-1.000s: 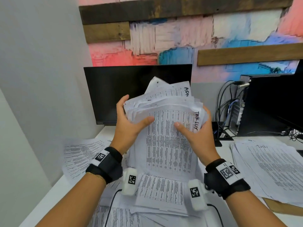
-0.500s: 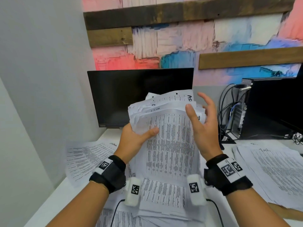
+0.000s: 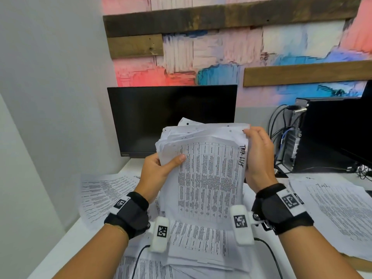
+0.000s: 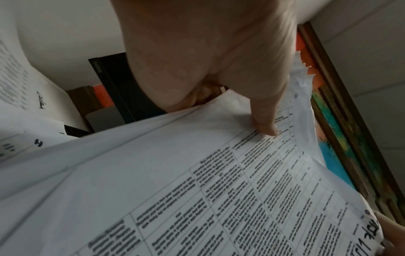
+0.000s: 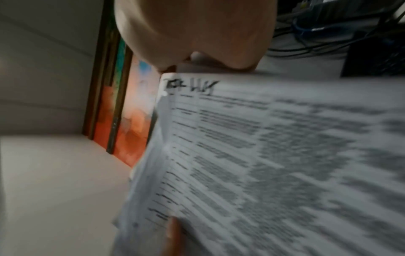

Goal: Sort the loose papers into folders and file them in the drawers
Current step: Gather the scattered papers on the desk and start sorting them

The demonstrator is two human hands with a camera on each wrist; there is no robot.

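Head view shows the paper stack point(image 3: 207, 176) held upright above the desk point(image 3: 66, 246), between both hands and in front of the monitor point(image 3: 171, 117). Its front sheet carries a printed table and handwritten lettering at the top right corner. The left hand point(image 3: 155, 174) grips the stack's left edge, thumb pressed across the front sheet, fingers hidden behind. The right hand point(image 3: 259, 158) holds the right edge, fingertips curled over the upper right corner. Left wrist view confirms the thumb point(image 4: 265, 121) lying on the printed table. Right wrist view is blurred. Loose papers point(image 3: 201, 244) lie on the desk below the stack, further sheets point(image 3: 342, 214) to the right. A computer tower point(image 3: 330, 133) stands right of the monitor.
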